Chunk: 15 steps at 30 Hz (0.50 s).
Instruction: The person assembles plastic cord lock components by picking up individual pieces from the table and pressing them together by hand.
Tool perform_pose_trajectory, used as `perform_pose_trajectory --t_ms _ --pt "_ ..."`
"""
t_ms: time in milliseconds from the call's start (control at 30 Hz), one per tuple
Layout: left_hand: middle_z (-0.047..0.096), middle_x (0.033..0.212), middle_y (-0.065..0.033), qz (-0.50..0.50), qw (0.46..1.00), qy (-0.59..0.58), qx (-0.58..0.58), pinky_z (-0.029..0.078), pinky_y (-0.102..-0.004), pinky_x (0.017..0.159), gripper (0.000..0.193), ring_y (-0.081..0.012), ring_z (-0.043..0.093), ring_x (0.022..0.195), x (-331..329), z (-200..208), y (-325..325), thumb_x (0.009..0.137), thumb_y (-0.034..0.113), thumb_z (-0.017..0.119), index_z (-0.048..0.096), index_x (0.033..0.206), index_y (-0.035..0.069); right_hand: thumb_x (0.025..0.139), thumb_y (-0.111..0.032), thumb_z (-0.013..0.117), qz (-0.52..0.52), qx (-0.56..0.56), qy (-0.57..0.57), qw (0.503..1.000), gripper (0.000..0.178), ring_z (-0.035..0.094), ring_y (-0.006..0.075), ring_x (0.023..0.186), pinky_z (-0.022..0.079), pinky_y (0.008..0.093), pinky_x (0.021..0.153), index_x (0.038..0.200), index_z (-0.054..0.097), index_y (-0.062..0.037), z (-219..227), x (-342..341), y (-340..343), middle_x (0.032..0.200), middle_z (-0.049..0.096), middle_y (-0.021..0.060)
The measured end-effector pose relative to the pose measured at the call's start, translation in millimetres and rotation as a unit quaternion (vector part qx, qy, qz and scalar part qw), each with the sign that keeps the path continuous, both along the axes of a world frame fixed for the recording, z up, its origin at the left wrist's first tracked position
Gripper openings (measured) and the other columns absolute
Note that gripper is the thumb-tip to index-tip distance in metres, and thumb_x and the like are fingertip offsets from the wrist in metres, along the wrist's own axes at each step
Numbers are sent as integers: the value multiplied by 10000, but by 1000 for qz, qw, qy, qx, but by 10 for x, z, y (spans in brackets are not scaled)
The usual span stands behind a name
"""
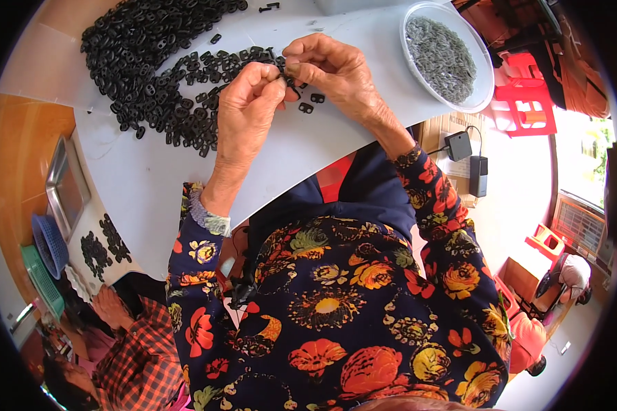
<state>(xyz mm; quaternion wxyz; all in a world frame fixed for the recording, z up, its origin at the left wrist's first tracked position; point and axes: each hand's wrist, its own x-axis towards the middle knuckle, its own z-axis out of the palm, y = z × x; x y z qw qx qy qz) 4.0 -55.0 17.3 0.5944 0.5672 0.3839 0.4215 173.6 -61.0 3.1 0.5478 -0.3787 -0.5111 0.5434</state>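
My left hand [243, 113] and my right hand [339, 72] meet above the white table, fingertips pinched together around a small black plastic piece [286, 77]. The fingers cover most of it, so its exact shape is hidden. Beyond and to the left spreads a big heap of small black oval plastic pieces with two holes [127, 58]. A thinner layer of them reaches behind and beside my left hand. Under my right hand lie a few loose black pieces [306, 107]. To the right stands a round clear plastic tub [485, 85] holding many tiny translucent pieces [440, 60].
At the left are a metal tray [63, 185], a blue basket [48, 243], a green basket [42, 282] and small black heaps [96, 255]. A co-worker in a checked shirt [144, 342] sits there. Right: red stools [524, 106], a black power adapter [458, 146] by cartons, and other people.
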Motion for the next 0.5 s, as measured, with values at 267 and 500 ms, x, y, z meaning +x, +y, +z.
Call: perform_pose_trajectory --t_ms 267,500 --pt "615 743 -4 29 998 32 42 465 -209 642 44 -55 575 693 17 -62 -29 892 36 544 581 909 19 882 22 561 1 32 -22 999 209 602 59 836 508 219 778 1088 594 29 -11 -20 -24 888 633 11" --pt "626 735 -14 4 999 12 47 457 -197 612 42 -47 559 682 10 11 4 889 30 551 551 928 14 906 -83 591 -14 9 -44 999 128 574 44 719 480 211 631 971 637 17 26 -54 -48 725 615 -3"
